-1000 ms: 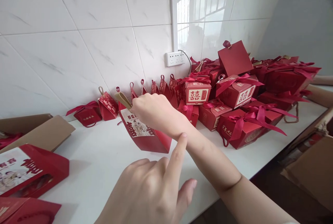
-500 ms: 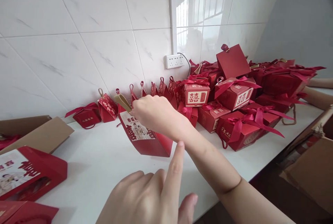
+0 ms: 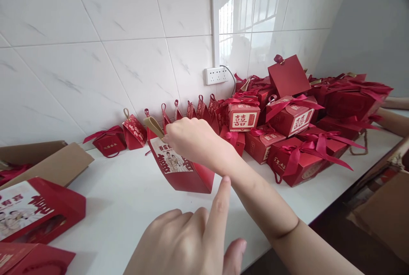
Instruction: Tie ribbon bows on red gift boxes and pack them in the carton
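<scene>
My right hand (image 3: 191,138) reaches in from the lower right, its fingers closed at the top of a red gift box (image 3: 194,183). The box is tilted, with a white printed panel showing two figures and a tan ribbon loop (image 3: 154,128) at its peak. Its grip is partly hidden behind the hand's back. Lower and nearer, my left hand (image 3: 183,241) is palm down with the index finger stretched out and the thumb apart. That fingertip overlaps my right wrist in the view; whether they touch I cannot tell. The other left fingers curl out of sight.
Several small red boxes with loops (image 3: 134,132) line the tiled wall. A heap of red ribboned boxes (image 3: 298,156) fills the right of the white table (image 3: 111,219). At left are a cardboard carton (image 3: 60,168) and a red box (image 3: 68,207). Another person's arm (image 3: 394,119) shows far right.
The view has shifted slightly, so everything sits a little further right. Both hands keep the same pose, and the box remains in my right hand.
</scene>
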{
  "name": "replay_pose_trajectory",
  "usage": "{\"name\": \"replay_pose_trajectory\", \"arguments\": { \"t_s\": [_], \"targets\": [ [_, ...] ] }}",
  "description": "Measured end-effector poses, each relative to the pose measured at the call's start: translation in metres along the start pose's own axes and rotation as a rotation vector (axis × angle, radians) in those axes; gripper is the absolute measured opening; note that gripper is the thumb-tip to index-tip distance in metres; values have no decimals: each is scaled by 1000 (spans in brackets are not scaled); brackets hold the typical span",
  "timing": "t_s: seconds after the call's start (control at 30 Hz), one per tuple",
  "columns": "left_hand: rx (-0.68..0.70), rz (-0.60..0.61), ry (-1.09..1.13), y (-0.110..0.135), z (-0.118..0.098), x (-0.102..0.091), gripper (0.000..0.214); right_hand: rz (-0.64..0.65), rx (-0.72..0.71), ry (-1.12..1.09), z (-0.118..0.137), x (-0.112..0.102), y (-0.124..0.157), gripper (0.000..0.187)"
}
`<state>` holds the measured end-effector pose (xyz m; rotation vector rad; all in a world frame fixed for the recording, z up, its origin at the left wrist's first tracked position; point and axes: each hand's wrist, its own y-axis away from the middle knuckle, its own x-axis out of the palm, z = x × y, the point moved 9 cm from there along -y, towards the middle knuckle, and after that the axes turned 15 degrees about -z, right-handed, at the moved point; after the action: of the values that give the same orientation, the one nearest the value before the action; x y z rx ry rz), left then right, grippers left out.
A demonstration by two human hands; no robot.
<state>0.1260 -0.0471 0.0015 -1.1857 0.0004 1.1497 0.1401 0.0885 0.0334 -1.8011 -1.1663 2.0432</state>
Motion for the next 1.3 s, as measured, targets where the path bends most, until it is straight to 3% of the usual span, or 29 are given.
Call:
{"name": "replay_pose_trajectory", "arguments": {
  "t_s": [0.17,0.37,0.47,0.67,0.87,0.97,1.07,1.2,1.3],
  "targets": [
    [-70,55,31,3,7,3,49,-14,-4,-12,0,1,-1,15],
    [-21,85,158,11,-2,12,47,5,16,-7,0,-2,0,20],
    [-61,100,151,10,1,13,47,9,12,-13,1,-1,1,20],
    [-136,26,134,1,10,2,50,3,11,-14,-1,-1,0,16],
    [-64,38,183,3,-2,10,48,10,33,-14,-1,-4,2,18],
    [-59,57,233,1,1,7,36,8,77,-48,-6,-3,0,20],
    [-201,-49,270,-5,33,-10,18,-65,133,-170,-14,-8,-3,23],
    [-621,-300,139,6,114,-36,14,-214,165,-478,-20,-26,-5,23],
    [-872,-366,78,24,158,-41,24,-202,172,-647,-16,-32,-3,22]
  ]
}}
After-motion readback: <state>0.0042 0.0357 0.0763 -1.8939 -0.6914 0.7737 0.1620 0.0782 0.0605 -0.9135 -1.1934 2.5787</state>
